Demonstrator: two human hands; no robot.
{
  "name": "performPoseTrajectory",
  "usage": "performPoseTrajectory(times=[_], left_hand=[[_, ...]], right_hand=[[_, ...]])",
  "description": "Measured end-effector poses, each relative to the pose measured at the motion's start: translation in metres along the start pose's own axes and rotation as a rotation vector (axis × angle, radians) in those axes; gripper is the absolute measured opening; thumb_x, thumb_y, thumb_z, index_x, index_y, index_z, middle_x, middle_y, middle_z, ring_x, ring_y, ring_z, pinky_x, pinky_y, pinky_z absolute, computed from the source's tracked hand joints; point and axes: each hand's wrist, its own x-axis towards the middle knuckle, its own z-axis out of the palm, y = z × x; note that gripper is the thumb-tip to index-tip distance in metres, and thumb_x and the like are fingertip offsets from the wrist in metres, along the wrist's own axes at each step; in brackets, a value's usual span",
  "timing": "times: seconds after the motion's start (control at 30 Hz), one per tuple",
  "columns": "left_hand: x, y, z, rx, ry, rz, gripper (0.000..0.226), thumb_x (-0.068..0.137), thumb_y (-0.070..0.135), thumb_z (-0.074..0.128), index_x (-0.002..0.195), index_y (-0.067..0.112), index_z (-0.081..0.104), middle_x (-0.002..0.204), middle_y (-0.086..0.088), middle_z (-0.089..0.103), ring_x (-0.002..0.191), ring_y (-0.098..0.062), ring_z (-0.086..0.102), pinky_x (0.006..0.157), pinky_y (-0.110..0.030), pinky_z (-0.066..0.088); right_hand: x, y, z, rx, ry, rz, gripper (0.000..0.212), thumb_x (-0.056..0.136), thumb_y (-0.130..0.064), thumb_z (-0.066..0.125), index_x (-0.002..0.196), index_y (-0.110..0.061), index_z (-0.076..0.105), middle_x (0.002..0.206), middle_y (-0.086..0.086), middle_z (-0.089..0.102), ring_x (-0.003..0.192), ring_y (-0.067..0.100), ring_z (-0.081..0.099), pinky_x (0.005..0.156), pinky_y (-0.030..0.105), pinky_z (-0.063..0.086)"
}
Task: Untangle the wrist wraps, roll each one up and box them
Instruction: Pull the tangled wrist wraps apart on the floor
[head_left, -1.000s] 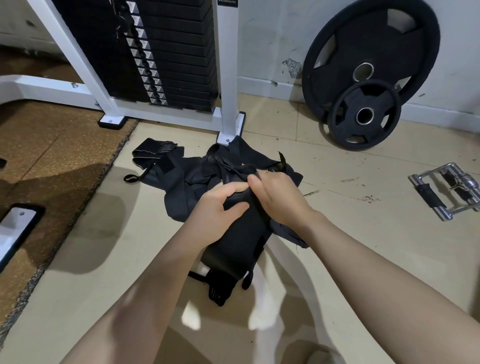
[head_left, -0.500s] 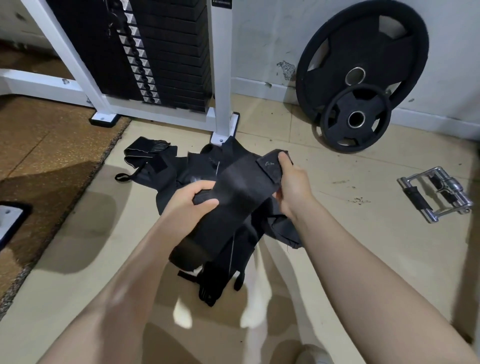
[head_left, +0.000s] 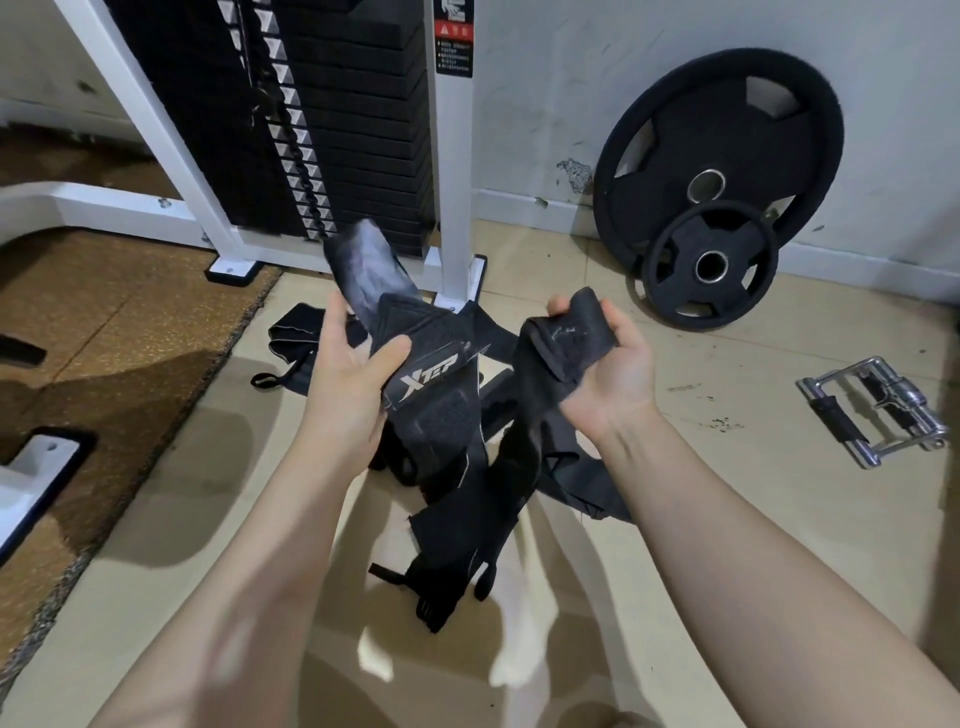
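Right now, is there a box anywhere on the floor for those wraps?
No, around the tangled wrist wraps the floor shows only two weight plates, a metal cable handle and a mat.

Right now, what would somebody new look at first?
Probably the black wrist wraps tangled in the middle, with the left hand gripping the end marked XTEP and the right hand holding another end. Next, the two black weight plates leaning against the wall at the right, and the white weight-stack machine behind.

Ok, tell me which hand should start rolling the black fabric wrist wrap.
Probably right. The right hand grips a free end of a black fabric wrist wrap; the left hand holds the white-lettered wrap mid-length.
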Motion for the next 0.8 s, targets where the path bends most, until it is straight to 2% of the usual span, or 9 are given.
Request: performPoseTrajectory(times=[0.07, 0.13, 0.23, 0.33, 0.4, 0.47, 0.57, 0.7, 0.8], left_hand=[[-0.004, 0.018, 0.013, -0.018, -0.041, -0.070, 0.021, 0.097, 0.003, 0.047, 0.115, 0.005, 0.058, 0.094, -0.006, 0.074, 0.085, -0.019, 0.071, 0.070, -0.028, 0.057], [-0.009, 0.028, 0.022, 0.013, -0.124, -0.145, 0.016, 0.097, 0.008, 0.049, 0.099, 0.006, 0.064, 0.084, -0.006, 0.074, 0.076, -0.017, 0.071, 0.064, -0.025, 0.056], [-0.012, 0.041, 0.032, -0.046, -0.183, -0.219, 0.017, 0.098, 0.013, 0.048, 0.100, 0.009, 0.064, 0.086, -0.007, 0.074, 0.077, -0.018, 0.071, 0.065, -0.028, 0.058], [-0.012, 0.053, 0.039, -0.131, -0.230, -0.252, 0.022, 0.100, 0.017, 0.044, 0.111, 0.013, 0.063, 0.106, -0.010, 0.072, 0.094, -0.024, 0.070, 0.080, -0.037, 0.058], [-0.010, 0.056, 0.040, -0.125, -0.204, -0.246, 0.022, 0.101, 0.017, 0.043, 0.109, 0.016, 0.063, 0.103, -0.008, 0.073, 0.092, -0.023, 0.071, 0.075, -0.036, 0.059], [-0.010, 0.059, 0.042, -0.104, -0.183, -0.245, 0.023, 0.102, 0.017, 0.040, 0.108, 0.016, 0.063, 0.098, -0.006, 0.074, 0.088, -0.021, 0.072, 0.070, -0.034, 0.060], [-0.008, 0.063, 0.042, -0.084, -0.115, -0.248, 0.025, 0.103, 0.017, 0.038, 0.108, 0.016, 0.063, 0.098, -0.006, 0.074, 0.085, -0.020, 0.072, 0.068, -0.033, 0.060], [-0.005, 0.064, 0.039, -0.085, -0.061, -0.270, 0.025, 0.104, 0.016, 0.038, 0.104, 0.011, 0.062, 0.092, -0.010, 0.073, 0.077, -0.020, 0.073, 0.065, -0.034, 0.060], [-0.011, 0.063, 0.038, -0.067, -0.104, -0.349, 0.023, 0.103, 0.015, 0.040, 0.099, 0.007, 0.061, 0.077, -0.009, 0.073, 0.066, -0.018, 0.072, 0.054, -0.029, 0.058]], right_hand=[[-0.006, -0.008, 0.011, -0.095, -0.070, -0.031, 0.042, 0.086, -0.033, 0.044, 0.062, -0.009, 0.069, 0.068, 0.002, 0.064, 0.064, 0.018, 0.064, 0.066, 0.027, 0.054], [-0.011, -0.016, 0.018, -0.225, -0.126, -0.098, 0.042, 0.085, -0.030, 0.044, 0.060, -0.012, 0.072, 0.069, 0.002, 0.066, 0.073, 0.018, 0.064, 0.072, 0.032, 0.051], [-0.021, -0.028, 0.028, -0.488, -0.221, -0.158, 0.039, 0.095, -0.021, 0.038, 0.086, -0.013, 0.076, 0.091, 0.004, 0.072, 0.091, 0.018, 0.066, 0.083, 0.033, 0.052], [-0.030, -0.039, 0.036, -0.840, -0.248, -0.186, 0.044, 0.089, 0.010, 0.040, 0.117, -0.014, 0.063, 0.125, 0.011, 0.061, 0.107, 0.018, 0.061, 0.085, 0.025, 0.052], [-0.033, -0.042, 0.039, -0.967, -0.239, -0.179, 0.057, 0.083, 0.017, 0.042, 0.121, -0.021, 0.060, 0.137, 0.014, 0.050, 0.111, 0.023, 0.059, 0.087, 0.026, 0.050], [-0.036, -0.044, 0.041, -1.054, -0.240, -0.145, 0.060, 0.079, 0.008, 0.049, 0.120, -0.033, 0.060, 0.138, 0.006, 0.051, 0.109, 0.026, 0.059, 0.086, 0.038, 0.045], [-0.040, -0.048, 0.040, -1.074, -0.202, -0.120, 0.067, 0.083, 0.012, 0.052, 0.131, -0.035, 0.050, 0.136, -0.004, 0.053, 0.097, 0.027, 0.056, 0.085, 0.046, 0.044], [-0.040, -0.050, 0.030, -0.964, -0.199, -0.106, 0.084, 0.087, 0.018, 0.048, 0.148, -0.032, 0.023, 0.126, -0.001, 0.057, 0.083, 0.019, 0.064, 0.073, 0.031, 0.052], [-0.039, -0.048, 0.021, -0.691, -0.153, -0.063, 0.071, 0.089, 0.015, 0.046, 0.149, -0.010, 0.017, 0.107, 0.009, 0.070, 0.078, 0.017, 0.070, 0.069, 0.026, 0.057]])
